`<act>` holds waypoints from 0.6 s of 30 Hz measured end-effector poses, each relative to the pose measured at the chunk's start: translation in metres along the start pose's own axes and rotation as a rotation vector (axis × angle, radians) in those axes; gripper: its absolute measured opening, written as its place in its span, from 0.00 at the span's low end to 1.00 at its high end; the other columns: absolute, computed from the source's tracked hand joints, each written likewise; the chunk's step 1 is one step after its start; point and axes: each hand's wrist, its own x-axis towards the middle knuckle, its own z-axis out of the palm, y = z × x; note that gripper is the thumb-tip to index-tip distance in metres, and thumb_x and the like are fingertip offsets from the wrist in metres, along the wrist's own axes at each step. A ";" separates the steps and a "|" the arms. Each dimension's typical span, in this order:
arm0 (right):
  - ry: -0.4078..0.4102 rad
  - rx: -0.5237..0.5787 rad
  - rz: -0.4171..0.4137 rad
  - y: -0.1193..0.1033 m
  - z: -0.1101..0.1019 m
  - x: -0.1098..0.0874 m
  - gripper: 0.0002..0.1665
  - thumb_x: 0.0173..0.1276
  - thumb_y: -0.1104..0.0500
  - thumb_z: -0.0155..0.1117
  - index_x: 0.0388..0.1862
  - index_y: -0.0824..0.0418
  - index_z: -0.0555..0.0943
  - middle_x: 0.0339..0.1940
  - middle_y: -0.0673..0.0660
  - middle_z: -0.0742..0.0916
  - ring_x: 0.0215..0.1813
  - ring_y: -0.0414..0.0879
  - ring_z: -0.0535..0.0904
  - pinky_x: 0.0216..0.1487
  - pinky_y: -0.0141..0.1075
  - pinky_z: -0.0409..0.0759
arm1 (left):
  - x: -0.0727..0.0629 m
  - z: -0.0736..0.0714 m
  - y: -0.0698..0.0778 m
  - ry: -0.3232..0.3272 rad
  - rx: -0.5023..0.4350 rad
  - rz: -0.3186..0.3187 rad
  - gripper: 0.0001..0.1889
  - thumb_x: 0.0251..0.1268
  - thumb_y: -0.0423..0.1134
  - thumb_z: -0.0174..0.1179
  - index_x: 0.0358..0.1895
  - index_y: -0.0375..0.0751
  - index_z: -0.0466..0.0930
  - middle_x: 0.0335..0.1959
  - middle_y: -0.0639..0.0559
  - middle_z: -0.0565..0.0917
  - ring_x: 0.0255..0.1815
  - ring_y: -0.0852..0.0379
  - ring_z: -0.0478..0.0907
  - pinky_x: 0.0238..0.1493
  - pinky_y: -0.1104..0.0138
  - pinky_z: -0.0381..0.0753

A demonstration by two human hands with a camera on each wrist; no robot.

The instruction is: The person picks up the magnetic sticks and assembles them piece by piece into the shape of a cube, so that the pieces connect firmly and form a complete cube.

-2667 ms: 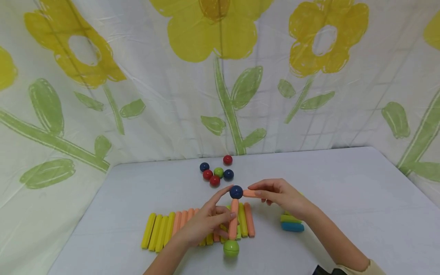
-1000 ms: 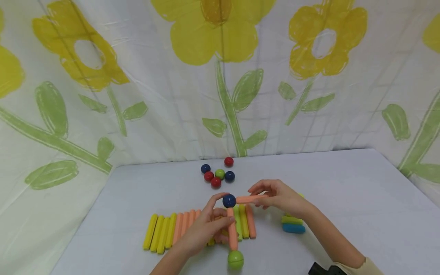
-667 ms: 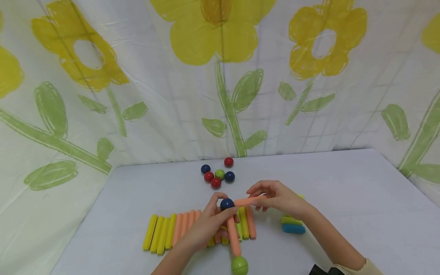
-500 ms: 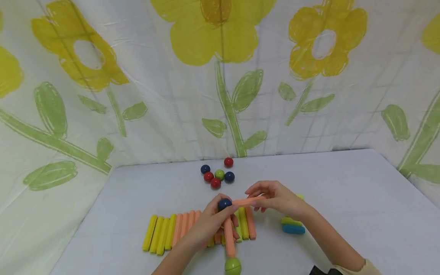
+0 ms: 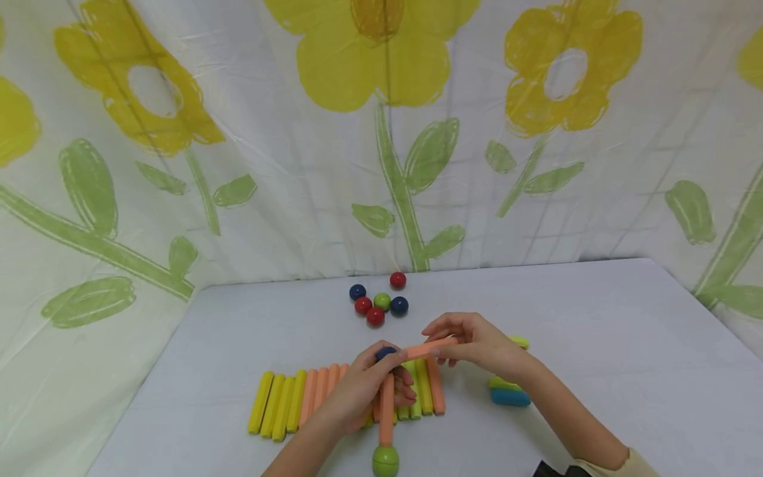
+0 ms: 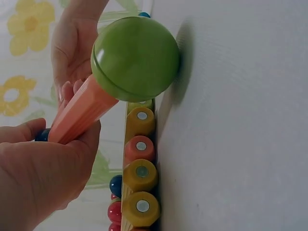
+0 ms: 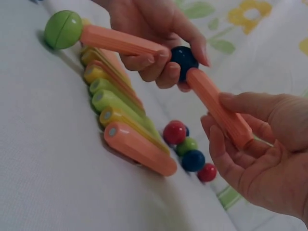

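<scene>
My left hand grips a dark blue ball, its fingers and thumb curled around it. An orange stick runs from that ball toward me and ends in a green ball, low over the table. Between the thumb and fingers of my right hand is a second orange stick, its tip against the blue ball. In the head view my left thumb covers part of the blue ball. The two sticks form an angle at it.
Behind my left hand lies a row of yellow, orange and green sticks, with metal discs in their ends. Several loose red, blue and green balls sit farther back. A blue stick and yellow-green sticks lie right, partly behind my right arm.
My left hand has shifted from the orange stick and ball's side to wrap the blue ball. The green ball end has swung left and toward me; the right hand's stick now tilts.
</scene>
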 end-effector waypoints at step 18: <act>0.004 0.031 -0.009 0.000 0.012 0.016 0.24 0.78 0.59 0.67 0.65 0.74 0.78 0.55 0.61 0.88 0.51 0.57 0.86 0.55 0.41 0.88 | -0.004 -0.017 0.012 0.161 0.062 0.038 0.20 0.79 0.39 0.63 0.63 0.28 0.78 0.43 0.44 0.86 0.37 0.58 0.87 0.47 0.65 0.90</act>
